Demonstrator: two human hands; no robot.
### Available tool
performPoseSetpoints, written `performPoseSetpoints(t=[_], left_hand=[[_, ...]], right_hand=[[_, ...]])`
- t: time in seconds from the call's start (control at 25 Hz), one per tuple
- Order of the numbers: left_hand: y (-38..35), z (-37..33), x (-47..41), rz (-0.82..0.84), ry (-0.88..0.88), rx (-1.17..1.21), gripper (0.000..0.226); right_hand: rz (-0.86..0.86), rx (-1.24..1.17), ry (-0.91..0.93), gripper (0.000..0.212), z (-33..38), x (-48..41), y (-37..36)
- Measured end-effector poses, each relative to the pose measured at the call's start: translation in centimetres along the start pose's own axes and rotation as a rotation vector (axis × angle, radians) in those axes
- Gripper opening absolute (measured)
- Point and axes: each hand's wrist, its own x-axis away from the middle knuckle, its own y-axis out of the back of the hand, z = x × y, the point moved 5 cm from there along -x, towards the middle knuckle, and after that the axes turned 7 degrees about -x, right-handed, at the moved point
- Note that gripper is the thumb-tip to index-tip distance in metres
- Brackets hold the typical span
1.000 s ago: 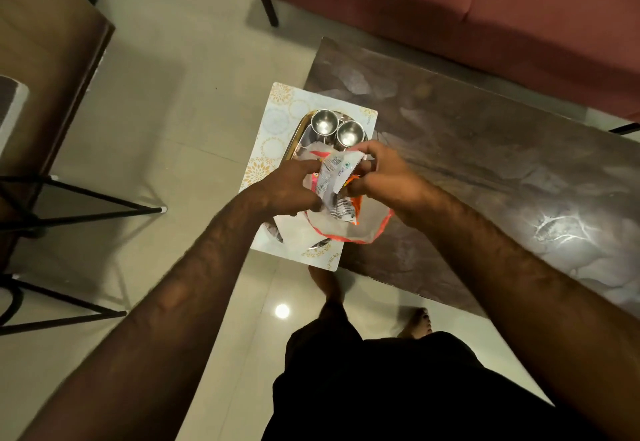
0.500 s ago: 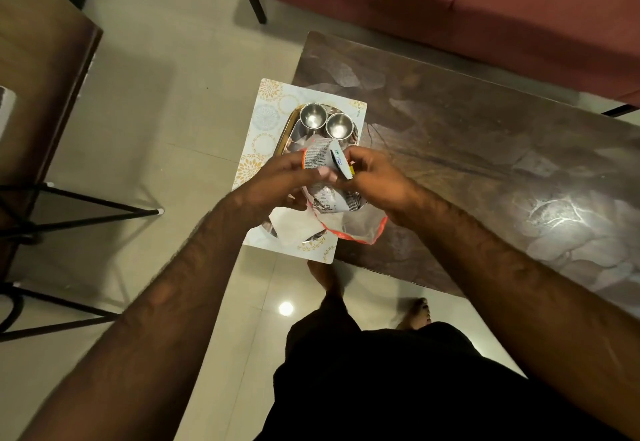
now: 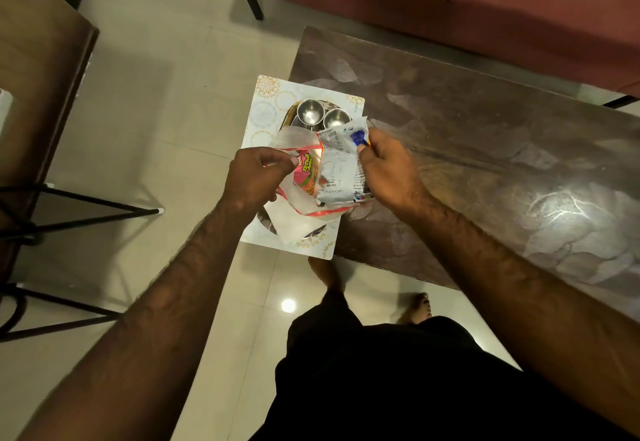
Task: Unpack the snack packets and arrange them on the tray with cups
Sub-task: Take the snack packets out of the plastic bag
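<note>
My right hand point(image 3: 389, 170) grips the top corner of a white and silver snack packet point(image 3: 341, 163), held upright over the tray. My left hand point(image 3: 256, 177) pinches the rim of a translucent carry bag with an orange edge point(image 3: 294, 205). Inside the bag shows a pink and yellow snack packet point(image 3: 304, 172). Two steel cups point(image 3: 309, 111) point(image 3: 335, 118) stand side by side at the far end of the metal tray point(image 3: 289, 116). The tray rests on a white patterned placemat point(image 3: 266, 101) and is mostly hidden by the bag and my hands.
The placemat overhangs the left end of a dark marbled coffee table point(image 3: 485, 149). A red sofa point(image 3: 450, 0) stands behind it. A wooden table with black metal legs point(image 3: 41, 70) is at the left. My bare feet are on the tiled floor below.
My hands have moved apart. The right hand has lifted the white packet out to the right, and the bag mouth now shows the pink packet inside.
</note>
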Motion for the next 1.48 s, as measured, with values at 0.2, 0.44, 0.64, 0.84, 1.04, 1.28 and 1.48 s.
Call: performPoseSetpoints(t=[0.2, 0.44, 0.64, 0.84, 1.04, 1.28, 1.48], left_hand=[[-2.8, -3.4, 2.0, 0.484, -0.038, 0.045, 0.044], [-2.7, -2.4, 0.8, 0.321, 0.092, 0.169, 0.023], [-2.4, -2.2, 0.5, 0.320, 0.028, 0.127, 0.027], [-1.2, -2.2, 0.9, 0.249, -0.034, 0.046, 0.024], [-0.2, -1.5, 0.5, 0.083, -0.122, -0.295, 0.040], [0.3, -3.1, 1.4, 0.073, -0.145, -0.375, 0.079], [-0.2, -2.9, 1.2, 0.017, -0.198, -0.550, 0.082]], right_hand=[[0.245, -0.048, 0.053, 0.036, 1.5, 1.4, -2.0], [0.261, -0.155, -0.150, 0.051, -0.8, 0.4, -2.3], [0.247, -0.300, -0.277, 0.064, -2.1, 0.3, -2.6], [0.257, -0.522, -0.291, 0.046, -1.7, 0.0, -1.0], [-0.037, -0.868, -0.325, 0.020, -2.6, -1.9, 3.5], [-0.268, -0.964, -0.599, 0.029, -11.5, -5.2, 5.6], [-0.143, -0.560, -0.783, 0.019, -18.0, -7.7, -0.3]])
